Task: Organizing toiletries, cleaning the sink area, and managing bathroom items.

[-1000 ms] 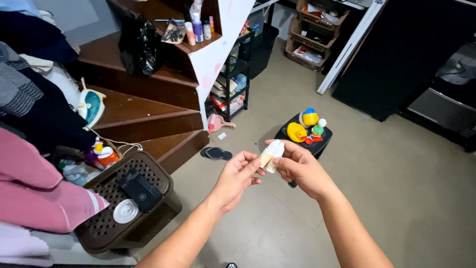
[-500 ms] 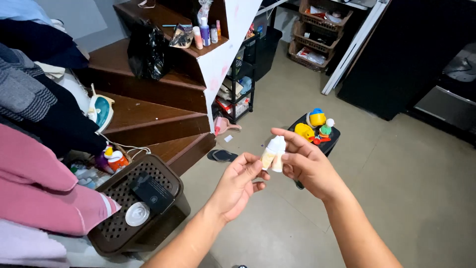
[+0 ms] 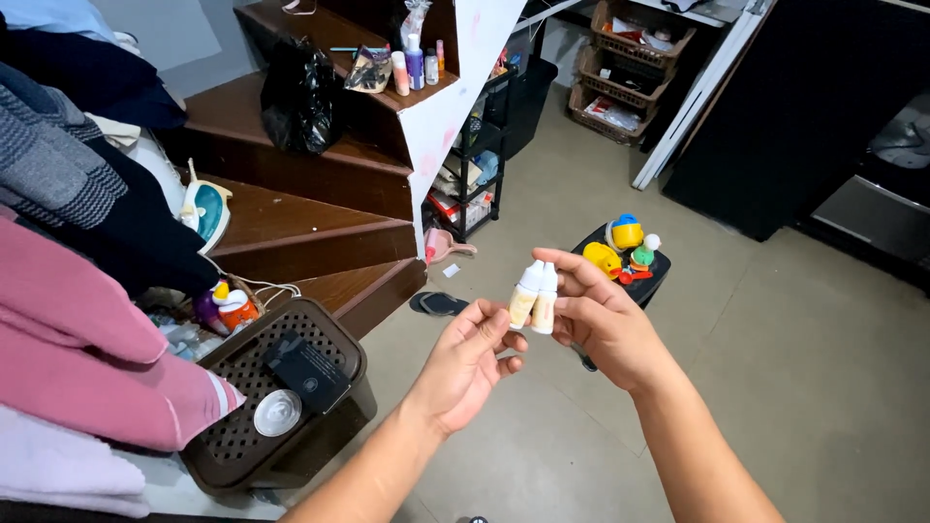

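Your right hand [image 3: 601, 324] holds two small bottles [image 3: 534, 295] side by side, up in the air in front of you. Both stand upright, with white caps on top and pale yellow bodies below. Your right thumb and fingers [image 3: 565, 261] pinch them from the right side, and the bottles stick out to the left of those fingers. Your left hand [image 3: 465, 363] is just below and to the left, palm up, with its fingers curled a little and loose. Its fingertips come up very close to the bottom of the bottles, but you cannot tell if they touch. Past your hands, a black stool [image 3: 651, 276] on the floor holds bright toys [image 3: 620, 247]. On your left sits a brown basket [image 3: 232, 441] beside the wooden stairs [image 3: 310, 218].
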